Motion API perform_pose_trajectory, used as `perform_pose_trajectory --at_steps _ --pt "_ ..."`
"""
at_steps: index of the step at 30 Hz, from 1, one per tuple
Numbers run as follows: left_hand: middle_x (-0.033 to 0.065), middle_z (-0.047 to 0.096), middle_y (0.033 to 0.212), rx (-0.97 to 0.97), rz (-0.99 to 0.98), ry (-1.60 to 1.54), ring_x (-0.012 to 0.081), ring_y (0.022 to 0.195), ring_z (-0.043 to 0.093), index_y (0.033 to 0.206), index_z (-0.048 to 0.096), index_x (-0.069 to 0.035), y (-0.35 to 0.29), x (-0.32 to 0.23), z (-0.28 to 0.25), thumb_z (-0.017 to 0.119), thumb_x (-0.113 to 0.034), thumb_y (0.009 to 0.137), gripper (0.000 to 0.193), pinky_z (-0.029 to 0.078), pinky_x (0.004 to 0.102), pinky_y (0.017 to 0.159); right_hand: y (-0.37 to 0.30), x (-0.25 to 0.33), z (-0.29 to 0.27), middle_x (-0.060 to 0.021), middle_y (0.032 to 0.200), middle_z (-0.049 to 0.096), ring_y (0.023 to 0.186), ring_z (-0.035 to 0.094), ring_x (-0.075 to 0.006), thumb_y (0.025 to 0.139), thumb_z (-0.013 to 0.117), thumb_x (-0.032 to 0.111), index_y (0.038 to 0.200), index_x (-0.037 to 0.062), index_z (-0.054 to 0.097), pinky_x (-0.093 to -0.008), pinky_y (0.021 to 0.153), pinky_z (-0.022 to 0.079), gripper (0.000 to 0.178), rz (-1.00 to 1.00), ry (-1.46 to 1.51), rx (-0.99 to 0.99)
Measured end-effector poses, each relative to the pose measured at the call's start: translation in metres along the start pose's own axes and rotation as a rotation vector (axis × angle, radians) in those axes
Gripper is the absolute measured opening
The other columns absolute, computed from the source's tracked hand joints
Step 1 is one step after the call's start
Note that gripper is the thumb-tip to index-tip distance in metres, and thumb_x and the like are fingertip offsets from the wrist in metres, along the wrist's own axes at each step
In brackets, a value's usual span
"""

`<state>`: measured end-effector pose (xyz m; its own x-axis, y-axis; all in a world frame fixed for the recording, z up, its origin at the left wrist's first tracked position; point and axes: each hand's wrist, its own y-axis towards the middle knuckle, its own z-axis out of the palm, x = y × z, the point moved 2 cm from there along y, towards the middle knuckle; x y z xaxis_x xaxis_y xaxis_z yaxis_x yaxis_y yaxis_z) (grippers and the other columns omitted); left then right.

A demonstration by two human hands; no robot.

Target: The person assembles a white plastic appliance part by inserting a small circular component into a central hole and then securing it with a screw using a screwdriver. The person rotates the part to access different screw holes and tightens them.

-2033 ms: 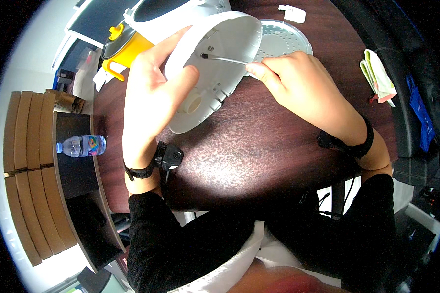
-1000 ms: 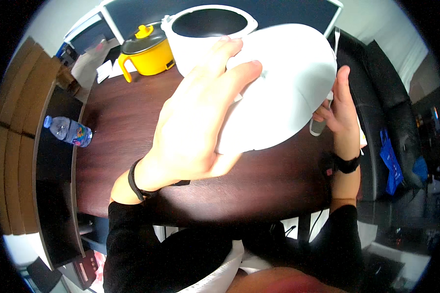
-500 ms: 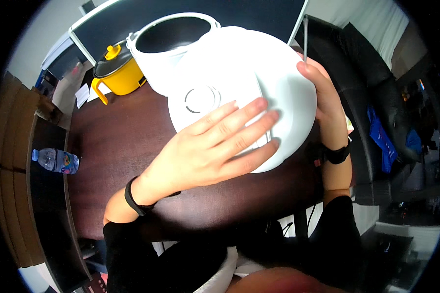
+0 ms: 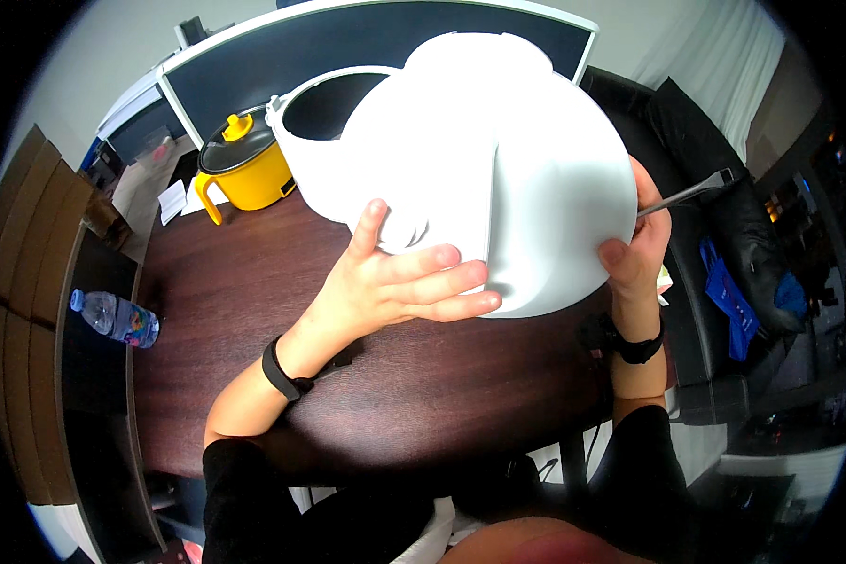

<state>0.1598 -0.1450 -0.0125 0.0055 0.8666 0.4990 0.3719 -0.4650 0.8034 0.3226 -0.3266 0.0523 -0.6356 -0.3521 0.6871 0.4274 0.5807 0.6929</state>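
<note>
A large round white lid (image 4: 562, 188), like that of a rice cooker, is raised and tilted above the table. My right hand (image 4: 637, 246) grips its right rim, thumb on the near face and fingers behind. From that same hand a thin metal rod with a flattened tip (image 4: 691, 191), like a screwdriver shaft, sticks out to the right; its other end is hidden. My left hand (image 4: 385, 282) rests with spread fingers against the lid's lower left, beside a round vent (image 4: 402, 232). Behind the lid stands a white cooker body (image 4: 312, 174) with a dark inside, partly covered.
A yellow pot (image 4: 254, 179) with a dark lid stands at the back left of the brown table (image 4: 226, 310). A plastic bottle (image 4: 117, 318) lies at the left edge. A dark partition (image 4: 254, 85) closes the back; a black sofa (image 4: 696, 122) is right.
The lid has tipped further upright. My left hand has slid down and left on it, fingers spreading. The metal rod has swung from pointing up to pointing right.
</note>
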Motion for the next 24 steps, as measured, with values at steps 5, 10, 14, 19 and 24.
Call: perform_pose_trajectory --at_steps 5,10,14,19,24 --pt "-0.0104 0.021 0.147 0.007 0.017 0.028 0.0131 0.138 0.016 0.137 0.024 -0.042 0.002 0.001 -0.001 0.068 -0.039 0.079 0.073 0.019 0.0591 0.111 0.002 -0.003 0.000 -0.0129 0.110 0.057 0.102 0.056 -0.0200 0.070 0.071 0.056 0.126 -0.0060 0.046 -0.0319 0.088 0.043 0.087 -0.026 -0.008 0.009" --pt "0.0036 0.026 0.147 0.136 0.051 -0.120 0.0242 0.138 0.022 0.136 0.033 -0.037 0.012 0.010 -0.010 0.068 -0.028 0.079 0.067 0.020 0.0606 0.108 0.008 -0.009 0.001 -0.0107 0.105 0.059 0.097 0.057 -0.0160 0.078 0.065 0.049 0.123 -0.0052 0.048 -0.0291 0.083 0.045 0.072 0.082 0.042 0.019" --pt "0.0138 0.037 0.142 0.298 -0.133 -0.479 0.0303 0.132 0.036 0.131 0.045 -0.012 0.033 0.014 -0.039 0.065 -0.025 0.075 0.061 0.028 0.0530 0.106 0.010 -0.014 0.006 -0.0069 0.097 0.062 0.087 0.059 -0.0116 0.087 0.057 0.041 0.112 -0.0019 0.057 -0.0252 0.077 0.046 0.050 0.507 0.281 0.060" --pt "0.0235 0.039 0.138 0.317 -0.430 -0.934 0.0390 0.130 0.035 0.134 0.039 -0.001 0.040 0.030 -0.048 0.066 -0.023 0.058 0.084 0.033 0.0454 0.104 0.006 -0.037 0.018 -0.0003 0.057 0.052 0.039 0.043 -0.0055 0.088 0.046 0.057 0.078 0.0090 0.057 -0.0194 0.038 0.036 0.050 0.770 0.295 0.086" --pt "0.0151 0.060 0.107 0.298 -0.941 -1.165 0.0226 0.103 0.057 0.128 0.046 0.003 0.035 0.050 -0.066 0.059 -0.018 0.062 0.071 0.042 0.0308 0.091 -0.002 -0.045 0.029 0.0019 0.052 0.043 0.034 0.035 -0.0044 0.092 0.034 0.058 0.090 -0.0020 0.054 -0.0202 0.031 0.032 0.063 0.745 0.361 0.346"
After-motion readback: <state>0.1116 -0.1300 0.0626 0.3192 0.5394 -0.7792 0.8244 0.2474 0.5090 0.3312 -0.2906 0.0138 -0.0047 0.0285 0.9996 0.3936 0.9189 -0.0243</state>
